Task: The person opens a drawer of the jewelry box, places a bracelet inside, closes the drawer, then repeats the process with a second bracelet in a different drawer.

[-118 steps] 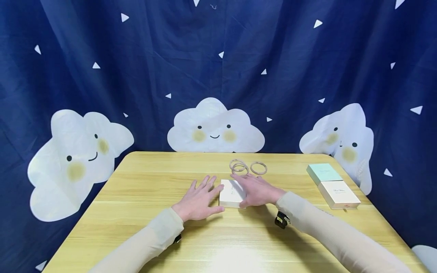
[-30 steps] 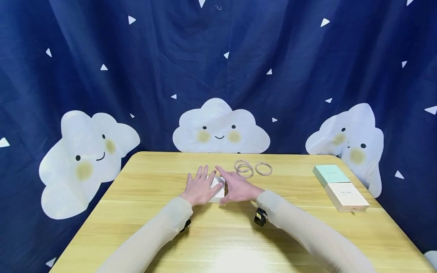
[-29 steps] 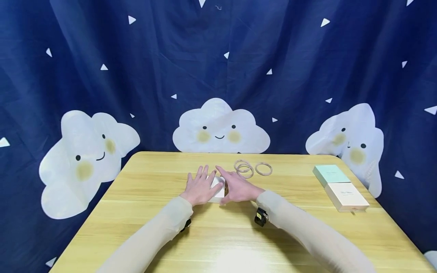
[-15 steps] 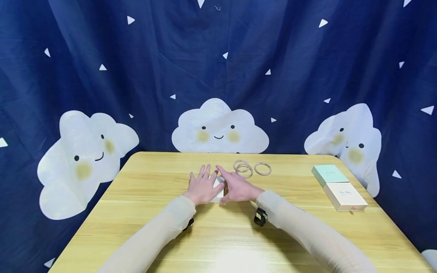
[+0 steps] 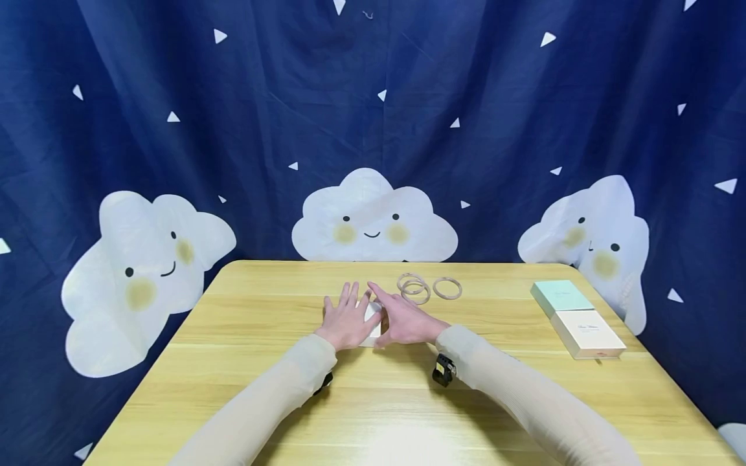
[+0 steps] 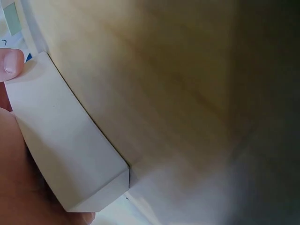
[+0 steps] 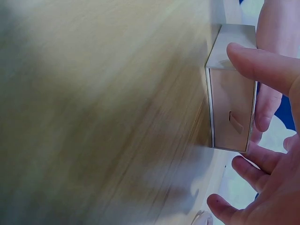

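Note:
A small white drawer box (image 5: 373, 327) lies flat near the middle of the table. My left hand (image 5: 345, 322) rests on top of it with spread, straight fingers, covering much of the lid. My right hand (image 5: 406, 321) holds the right end, thumb at the near corner and index finger at the far side. From the right wrist view, that end shows a pinkish drawer front (image 7: 230, 103) with a small ribbon tab (image 7: 236, 123); it sits flush in the sleeve. The left wrist view shows the box's plain long side (image 6: 70, 126).
Several thin bangles (image 5: 447, 288) lie behind and right of the hands, some overlapping. At the right edge of the wooden table (image 5: 373, 401) stand a mint-green box (image 5: 562, 294) and a cream box (image 5: 588, 331), touching. A blue cloud-print curtain (image 5: 373, 84) hangs behind.
Over the four seconds, the white box has shifted left and my left hand has moved from beside it onto its top. During the last second the hands have barely moved.

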`<state>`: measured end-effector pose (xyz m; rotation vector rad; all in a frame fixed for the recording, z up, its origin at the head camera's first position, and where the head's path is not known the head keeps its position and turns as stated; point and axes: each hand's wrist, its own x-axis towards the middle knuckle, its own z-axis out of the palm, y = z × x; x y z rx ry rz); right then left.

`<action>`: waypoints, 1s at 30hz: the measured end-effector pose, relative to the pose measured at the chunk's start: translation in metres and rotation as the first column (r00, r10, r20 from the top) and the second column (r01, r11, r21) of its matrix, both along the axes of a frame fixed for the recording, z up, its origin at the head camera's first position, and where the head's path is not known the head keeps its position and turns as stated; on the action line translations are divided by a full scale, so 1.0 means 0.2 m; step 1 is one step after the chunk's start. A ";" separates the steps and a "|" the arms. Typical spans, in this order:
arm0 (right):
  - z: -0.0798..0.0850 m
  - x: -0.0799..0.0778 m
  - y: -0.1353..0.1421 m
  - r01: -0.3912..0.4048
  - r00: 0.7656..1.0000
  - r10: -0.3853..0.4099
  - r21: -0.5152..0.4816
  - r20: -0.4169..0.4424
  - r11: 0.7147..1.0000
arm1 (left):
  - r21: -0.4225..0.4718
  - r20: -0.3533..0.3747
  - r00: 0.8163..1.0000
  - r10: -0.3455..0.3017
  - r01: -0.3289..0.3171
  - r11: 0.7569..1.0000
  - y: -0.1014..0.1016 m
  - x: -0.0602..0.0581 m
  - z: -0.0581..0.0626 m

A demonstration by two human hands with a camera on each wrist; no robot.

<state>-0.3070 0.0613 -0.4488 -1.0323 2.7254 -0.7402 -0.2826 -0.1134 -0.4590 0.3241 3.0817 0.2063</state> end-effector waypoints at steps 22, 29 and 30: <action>0.02 0.03 0.17 0.070 0.996 -0.068 -0.030 0.055 0.997 | 0.061 0.107 0.994 0.025 -0.031 0.998 0.00 -0.03 -0.04; 0.01 0.04 0.24 0.092 0.993 -0.090 -0.021 0.075 0.996 | 0.062 0.112 0.993 0.026 -0.033 0.998 0.00 -0.04 -0.04; 0.00 0.04 0.25 0.095 0.993 -0.094 -0.012 0.074 0.995 | 0.065 0.111 0.994 0.024 -0.031 0.997 0.00 -0.04 -0.05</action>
